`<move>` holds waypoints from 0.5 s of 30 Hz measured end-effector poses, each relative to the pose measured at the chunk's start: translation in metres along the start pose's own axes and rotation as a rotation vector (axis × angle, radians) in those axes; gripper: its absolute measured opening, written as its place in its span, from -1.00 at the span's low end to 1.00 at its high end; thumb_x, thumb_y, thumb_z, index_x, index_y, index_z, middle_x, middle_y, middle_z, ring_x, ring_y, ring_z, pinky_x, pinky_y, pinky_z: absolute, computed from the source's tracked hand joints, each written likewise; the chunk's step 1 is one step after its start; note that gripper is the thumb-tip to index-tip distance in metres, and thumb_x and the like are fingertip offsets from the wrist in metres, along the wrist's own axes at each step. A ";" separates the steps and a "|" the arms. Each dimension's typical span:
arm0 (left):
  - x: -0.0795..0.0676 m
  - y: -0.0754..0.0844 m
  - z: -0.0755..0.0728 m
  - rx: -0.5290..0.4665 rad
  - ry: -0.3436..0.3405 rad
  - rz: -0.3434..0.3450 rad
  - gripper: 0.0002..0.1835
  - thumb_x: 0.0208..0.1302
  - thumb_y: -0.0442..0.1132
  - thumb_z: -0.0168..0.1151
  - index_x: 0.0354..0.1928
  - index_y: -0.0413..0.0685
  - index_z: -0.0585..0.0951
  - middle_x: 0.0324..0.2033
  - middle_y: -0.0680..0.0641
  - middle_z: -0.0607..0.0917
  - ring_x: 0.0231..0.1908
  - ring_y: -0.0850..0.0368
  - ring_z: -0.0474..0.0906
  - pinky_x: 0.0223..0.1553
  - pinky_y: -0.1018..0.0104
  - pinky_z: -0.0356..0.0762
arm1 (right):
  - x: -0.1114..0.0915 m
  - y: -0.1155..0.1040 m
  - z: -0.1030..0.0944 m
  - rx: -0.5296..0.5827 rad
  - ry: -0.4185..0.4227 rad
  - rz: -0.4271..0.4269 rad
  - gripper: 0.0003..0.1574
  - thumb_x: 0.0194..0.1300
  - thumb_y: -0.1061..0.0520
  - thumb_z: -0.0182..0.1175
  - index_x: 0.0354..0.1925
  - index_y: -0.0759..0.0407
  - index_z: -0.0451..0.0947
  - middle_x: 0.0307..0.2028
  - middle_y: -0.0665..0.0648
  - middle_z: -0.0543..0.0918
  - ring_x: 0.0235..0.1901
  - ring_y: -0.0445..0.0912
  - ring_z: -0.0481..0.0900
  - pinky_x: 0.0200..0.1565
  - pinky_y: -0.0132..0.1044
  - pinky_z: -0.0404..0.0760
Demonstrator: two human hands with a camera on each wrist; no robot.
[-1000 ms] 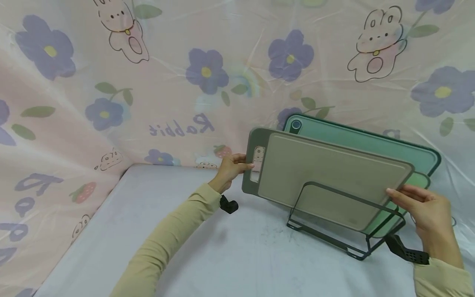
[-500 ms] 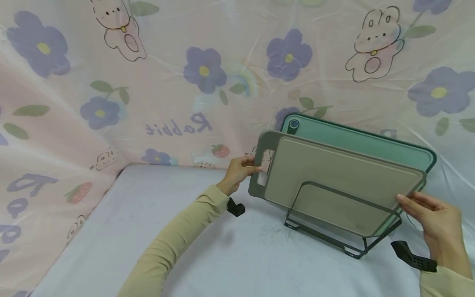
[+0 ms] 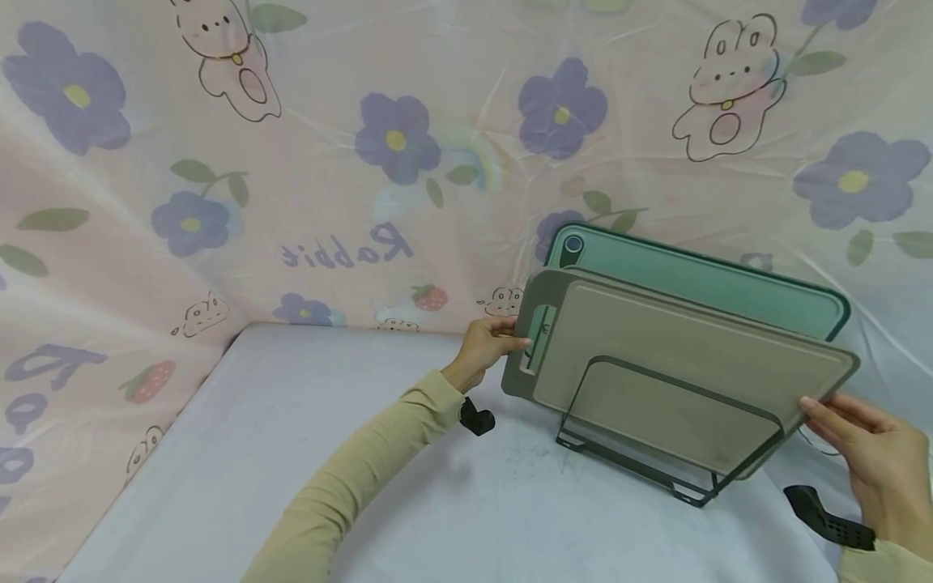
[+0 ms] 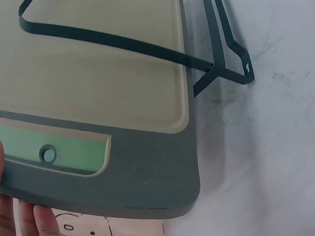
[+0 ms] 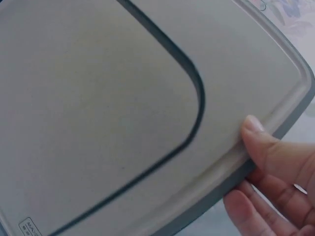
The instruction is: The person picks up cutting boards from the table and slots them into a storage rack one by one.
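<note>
A beige cutting board with a grey-green rim [image 3: 685, 364] stands on its long edge inside a dark metal rack [image 3: 619, 465], behind the rack's front loop. My left hand [image 3: 484, 348] pinches its handle end beside the slot, thumb in front and fingers behind. At the opposite end my right hand [image 3: 871, 441] pinches the board's edge; in the right wrist view the thumb [image 5: 268, 147] lies on the beige face. Behind it leans a green board with a dark rim [image 3: 692, 279]. Light green with a round hole [image 4: 47, 153] shows through the handle slot in the left wrist view.
The rack stands on a table with a white cover [image 3: 408, 518]. A hanging cloth printed with rabbits and flowers [image 3: 466, 97] rises behind the table and along its left side. Dark wrist mounts [image 3: 827, 518] sit on both wrists.
Both hands have shifted right and slightly down with the beige board. It has slid farther into the rack and now covers the light green board that showed at its lower right.
</note>
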State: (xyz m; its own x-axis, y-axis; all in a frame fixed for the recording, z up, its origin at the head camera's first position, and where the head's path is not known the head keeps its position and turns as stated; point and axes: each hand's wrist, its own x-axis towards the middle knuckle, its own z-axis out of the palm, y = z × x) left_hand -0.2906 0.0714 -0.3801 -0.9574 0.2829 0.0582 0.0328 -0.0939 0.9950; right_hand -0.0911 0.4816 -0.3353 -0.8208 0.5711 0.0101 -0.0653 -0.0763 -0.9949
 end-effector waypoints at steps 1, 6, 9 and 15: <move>0.000 -0.001 0.001 -0.008 -0.002 0.002 -0.58 0.07 -0.43 0.46 0.03 -0.21 0.66 -0.30 -0.03 0.71 -0.32 0.20 0.60 -0.15 0.27 0.58 | 0.001 0.001 -0.001 0.006 0.008 0.003 -0.74 0.00 0.30 0.49 -0.44 -0.06 0.72 -0.41 -0.18 0.67 -0.44 -0.34 0.63 -0.46 -0.51 0.57; -0.003 -0.004 0.006 -0.022 -0.009 -0.004 -0.63 0.06 -0.44 0.46 -0.04 -0.24 0.67 -0.35 -0.02 0.70 -0.36 0.21 0.59 -0.19 0.29 0.58 | 0.006 0.005 -0.005 -0.015 0.084 0.039 -0.69 -0.10 0.24 0.57 -0.51 -0.14 0.67 -0.46 -0.24 0.64 -0.52 -0.35 0.62 -0.53 -0.53 0.53; -0.004 -0.005 0.009 -0.027 -0.005 -0.003 -0.66 0.06 -0.45 0.45 -0.06 -0.26 0.68 -0.36 -0.03 0.69 -0.37 0.20 0.58 -0.19 0.26 0.58 | 0.009 0.008 -0.007 0.000 0.098 0.031 -0.67 -0.10 0.27 0.56 -0.54 -0.15 0.67 -0.49 -0.22 0.66 -0.55 -0.33 0.62 -0.55 -0.51 0.55; -0.004 -0.009 0.013 -0.015 0.002 -0.014 -0.65 0.06 -0.41 0.47 -0.06 -0.23 0.68 -0.37 0.02 0.68 -0.38 0.22 0.58 -0.22 0.29 0.57 | 0.008 0.012 -0.013 0.091 0.023 -0.030 -0.66 0.04 0.42 0.42 -0.51 -0.05 0.73 -0.50 -0.14 0.69 -0.54 -0.29 0.65 -0.54 -0.48 0.57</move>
State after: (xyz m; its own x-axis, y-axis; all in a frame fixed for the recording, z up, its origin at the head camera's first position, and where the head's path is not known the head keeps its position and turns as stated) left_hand -0.2829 0.0836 -0.3878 -0.9583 0.2823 0.0444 0.0153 -0.1043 0.9944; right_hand -0.0915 0.4957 -0.3487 -0.8046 0.5927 0.0363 -0.1420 -0.1326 -0.9809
